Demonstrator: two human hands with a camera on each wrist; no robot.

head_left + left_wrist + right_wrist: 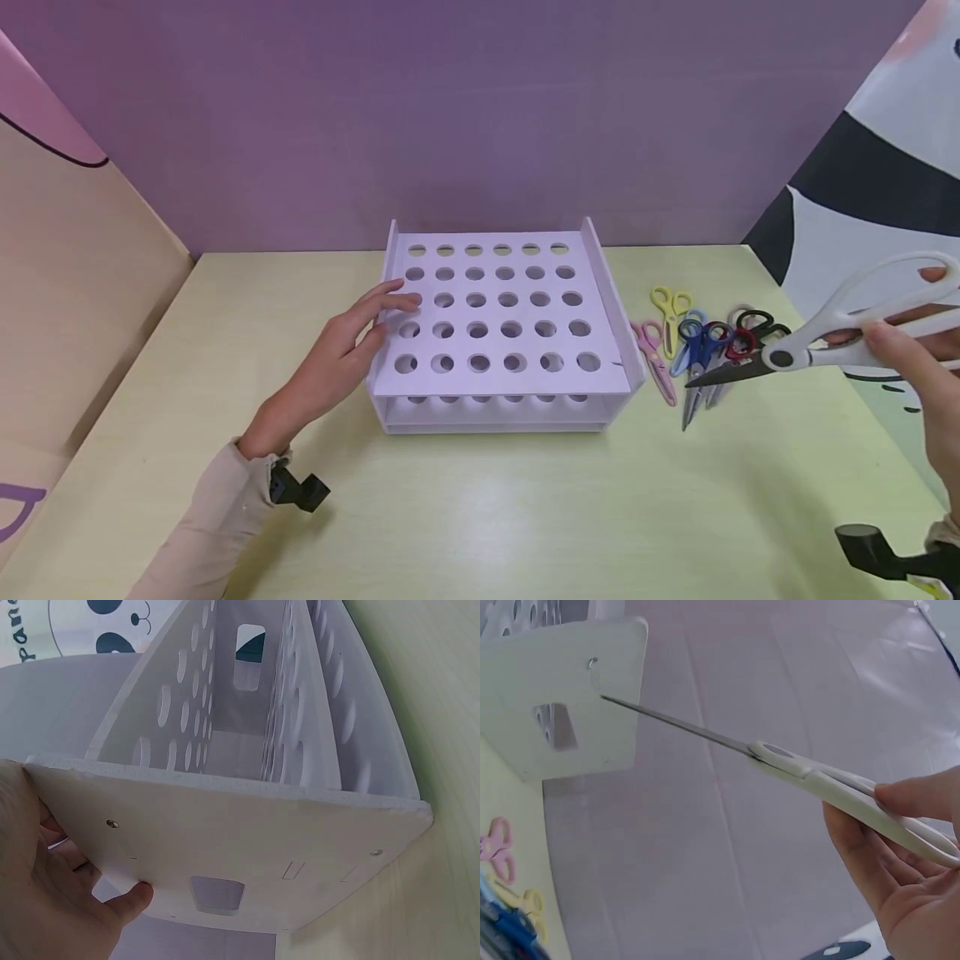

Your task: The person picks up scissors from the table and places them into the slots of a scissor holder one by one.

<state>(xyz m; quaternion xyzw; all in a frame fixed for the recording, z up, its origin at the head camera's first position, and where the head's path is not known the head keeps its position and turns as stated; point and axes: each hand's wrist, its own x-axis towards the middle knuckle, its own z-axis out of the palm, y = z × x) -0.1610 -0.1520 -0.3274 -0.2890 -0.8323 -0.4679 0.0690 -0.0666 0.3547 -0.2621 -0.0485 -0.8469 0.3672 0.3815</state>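
Note:
A white rack (495,346) with rows of round holes stands on the table. My left hand (348,342) holds its left side panel (247,847), thumb against the outer face and fingers over the top edge. In the left wrist view, part of this hand is cut off by the frame. At the far right, my right hand (922,367) grips white-handled scissors (832,342) above the table. Their dark blades (679,724) point left toward the rack, held together.
Several more scissors lie in a cluster right of the rack, among them a pink pair (655,358), a yellow pair (671,317) and a dark blue pair (697,358). A purple wall (480,117) rises behind the table (480,517).

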